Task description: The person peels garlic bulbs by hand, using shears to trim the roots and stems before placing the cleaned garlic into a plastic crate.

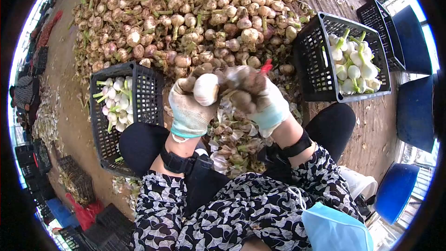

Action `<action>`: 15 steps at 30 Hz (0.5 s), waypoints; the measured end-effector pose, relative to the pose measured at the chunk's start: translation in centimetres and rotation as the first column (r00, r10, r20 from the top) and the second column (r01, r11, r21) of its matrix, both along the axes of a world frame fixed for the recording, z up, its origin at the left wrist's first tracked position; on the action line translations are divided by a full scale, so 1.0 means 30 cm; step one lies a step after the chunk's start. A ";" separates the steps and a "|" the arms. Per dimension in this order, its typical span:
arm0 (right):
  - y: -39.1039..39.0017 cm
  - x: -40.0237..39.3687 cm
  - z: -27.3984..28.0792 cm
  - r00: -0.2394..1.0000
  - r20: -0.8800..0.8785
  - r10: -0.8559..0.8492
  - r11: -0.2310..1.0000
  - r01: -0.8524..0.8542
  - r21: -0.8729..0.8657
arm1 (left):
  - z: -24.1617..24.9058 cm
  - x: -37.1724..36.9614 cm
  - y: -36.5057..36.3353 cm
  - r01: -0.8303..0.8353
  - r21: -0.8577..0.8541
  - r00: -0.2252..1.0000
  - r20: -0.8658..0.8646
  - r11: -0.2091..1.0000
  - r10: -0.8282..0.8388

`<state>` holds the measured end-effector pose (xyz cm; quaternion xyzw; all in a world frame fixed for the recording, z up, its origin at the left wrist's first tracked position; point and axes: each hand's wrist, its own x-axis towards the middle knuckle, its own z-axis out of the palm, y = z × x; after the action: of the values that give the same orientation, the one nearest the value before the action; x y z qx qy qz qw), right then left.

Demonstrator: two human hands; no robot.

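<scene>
Both hands wear soiled white-and-teal gloves and meet in front of the big heap of unpeeled garlic (186, 23). My left hand (191, 104) is closed around a pale, cleaned garlic bulb (206, 89). Close beside it, my right hand (260, 97) is blurred by motion, its fingers curled, with something red (266, 67) sticking up at them; what it grips is smeared. Loose peelings (234, 139) lie below the hands, between the knees.
A black crate (147, 90) of peeled garlic stands at the left, another (319, 72) at the right. Blue tubs (415, 111) and more crates line the right edge. A person (24, 94) is at the far left. A light blue mask (335, 227) hangs at the lower right.
</scene>
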<state>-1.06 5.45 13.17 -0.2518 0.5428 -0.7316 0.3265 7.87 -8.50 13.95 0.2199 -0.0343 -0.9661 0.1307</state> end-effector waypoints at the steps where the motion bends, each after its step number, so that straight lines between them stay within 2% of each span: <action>1: -0.001 0.028 0.031 0.857 0.499 -0.131 0.990 0.142 0.016 | -0.049 -0.007 -0.023 -0.020 -0.096 0.999 -0.050 0.995 0.015; 2: 0.032 -0.008 -0.046 0.633 0.744 0.213 0.949 0.047 -0.312 | -0.038 -0.006 -0.031 -0.004 -0.046 0.996 -0.092 0.999 0.000; 3: 0.061 -0.028 -0.119 0.783 0.608 0.131 0.991 -0.100 -0.086 | -0.021 -0.004 -0.036 0.016 0.003 0.991 -0.135 1.000 -0.016; 4: 0.075 -0.047 -0.143 0.780 0.614 0.123 0.992 -0.093 -0.080 | -0.013 -0.004 -0.043 -0.048 -0.038 0.996 -0.079 0.998 0.045; 5: 0.086 -0.071 -0.160 0.976 0.163 0.147 0.883 -0.204 0.422 | -0.017 -0.003 -0.056 -0.109 -0.077 0.994 -0.023 0.991 0.107; 6: 0.097 -0.097 -0.180 0.885 -0.253 0.391 0.580 -0.024 0.814 | -0.056 0.012 -0.116 -0.151 -0.441 0.982 -0.169 0.885 0.083; 7: 0.117 -0.115 -0.210 0.554 -0.411 0.724 0.239 0.357 0.903 | 0.010 0.057 -0.123 -0.133 -0.883 0.897 0.086 0.450 0.433; 8: 0.148 -0.130 -0.272 0.567 -0.525 0.635 0.323 0.422 0.847 | 0.048 0.095 -0.178 -0.305 -0.808 0.864 -0.013 0.505 0.503; 9: 0.165 -0.146 -0.320 0.565 -0.633 0.529 0.398 0.493 0.774 | 0.100 0.143 -0.216 -0.180 -0.970 0.781 -0.039 0.165 0.624; 10: 0.131 -0.164 -0.302 0.705 -0.416 0.574 0.361 0.239 0.902 | 0.127 0.159 -0.255 -0.145 -0.988 0.657 -0.059 0.049 0.751; 11: 0.103 -0.155 -0.350 0.761 -0.294 0.578 0.369 0.077 0.926 | 0.146 0.159 -0.259 -0.180 -0.984 0.613 -0.106 0.008 0.783; 12: 0.075 -0.117 -0.395 0.747 -0.234 0.623 0.315 0.034 0.948 | 0.133 0.168 -0.263 0.205 -0.938 0.505 -0.144 -0.280 0.851; 13: 0.044 -0.071 -0.434 0.726 -0.178 0.664 0.261 -0.002 0.965 | 0.122 0.176 -0.268 0.575 -0.682 0.409 -0.239 -0.452 0.881; 14: 0.020 -0.028 -0.500 0.722 -0.119 0.682 0.202 -0.029 0.979 | 0.129 0.172 -0.252 0.663 -0.609 0.494 -0.081 -0.435 0.866; 15: 0.013 0.021 -0.573 0.716 -0.057 0.695 0.140 -0.058 0.989 | 0.125 0.132 -0.174 0.568 -0.758 0.525 0.034 -0.321 0.850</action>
<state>-0.44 5.85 -4.02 -0.3216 0.8417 -0.0376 0.4321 11.84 -13.73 17.71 0.4185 -0.7931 -0.2087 0.3904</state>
